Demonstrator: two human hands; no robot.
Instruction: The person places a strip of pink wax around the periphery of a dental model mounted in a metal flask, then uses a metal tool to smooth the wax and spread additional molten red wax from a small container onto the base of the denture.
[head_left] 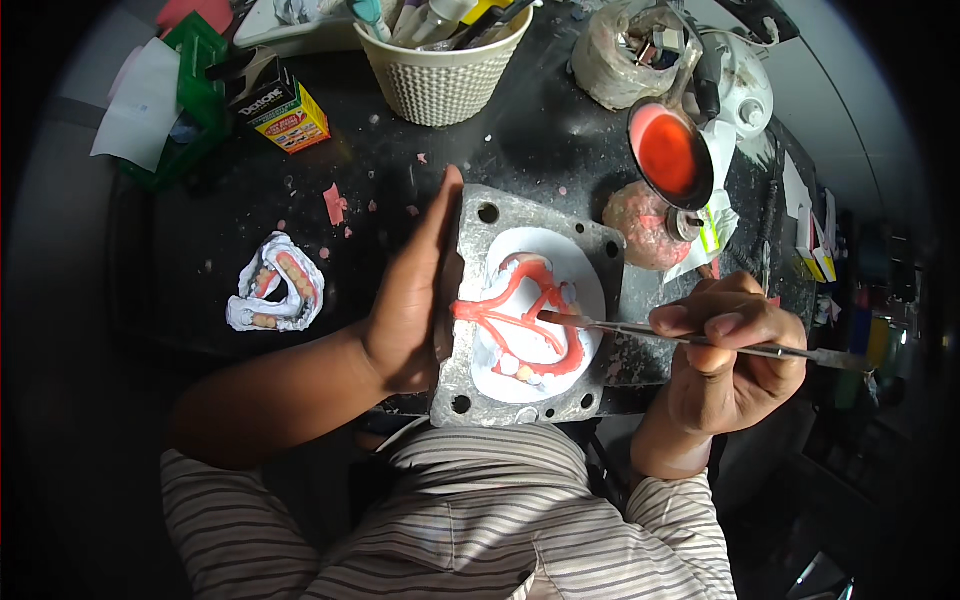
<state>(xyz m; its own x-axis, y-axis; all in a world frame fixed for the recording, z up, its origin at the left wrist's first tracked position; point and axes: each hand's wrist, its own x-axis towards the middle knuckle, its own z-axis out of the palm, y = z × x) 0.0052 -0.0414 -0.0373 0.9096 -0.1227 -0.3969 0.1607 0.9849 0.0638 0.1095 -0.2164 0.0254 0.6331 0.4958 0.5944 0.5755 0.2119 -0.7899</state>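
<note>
My left hand [408,315] grips the left edge of a grey metal dental flask half [465,385] with holes at its corners. White plaster [585,265] fills the middle of the flask. Over it runs a branching strip of red wax [575,350], looped around and joined at the left edge; a few teeth show beside it. My right hand [738,350] pinches a thin metal wax spatula [635,328], whose tip touches or sits just above the wax near the centre.
A plaster model with denture teeth [275,285] lies to the left. Behind the flask are a pan of red wax [668,150] and a wax-smeared burner [645,225]. Farther back stand a woven basket of tools [445,85], a yellow-black box [285,110] and a cluttered plastic tub [620,65].
</note>
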